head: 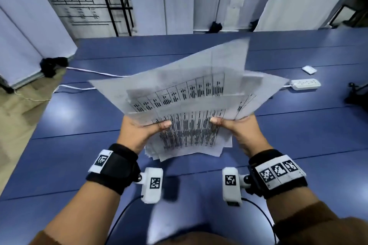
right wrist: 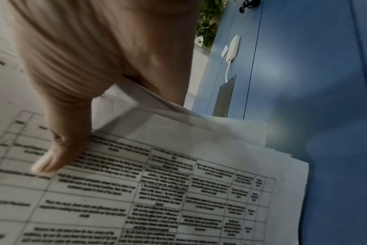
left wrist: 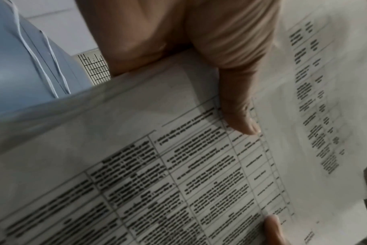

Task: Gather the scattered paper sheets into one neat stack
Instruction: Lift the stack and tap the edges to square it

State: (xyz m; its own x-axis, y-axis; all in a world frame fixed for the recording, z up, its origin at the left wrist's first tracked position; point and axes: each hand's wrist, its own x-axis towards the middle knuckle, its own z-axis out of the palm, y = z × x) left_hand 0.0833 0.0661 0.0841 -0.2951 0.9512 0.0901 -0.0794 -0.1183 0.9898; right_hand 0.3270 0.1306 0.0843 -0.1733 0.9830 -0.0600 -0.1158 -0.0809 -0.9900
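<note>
Holding the paper sheets [head: 185,105] off the blue table [head: 79,161], both hands gripped the near part of the bundle in the head view; left hand [head: 139,131] and right hand [head: 239,131] each had a thumb laid on the top printed page, fingers hidden beneath; the far ends fanned out unevenly, so the grip probably served to collect loose pages before squaring them; a white power strip [head: 305,84] lay well apart to the right.

Left wrist view: left thumb [left wrist: 239,106] pressed flat on a page of printed tables, pinching the sheets against the palm side; another sheet [left wrist: 325,82] overlapped askew beyond it; the tip of the other hand's thumb [left wrist: 272,228] showed at the lower edge.

Right wrist view: right thumb [right wrist: 61,145] bore down on the top page; staggered corners [right wrist: 283,157] jutted over the table, edges not aligned; stack judged gathered but not yet neat.
</note>
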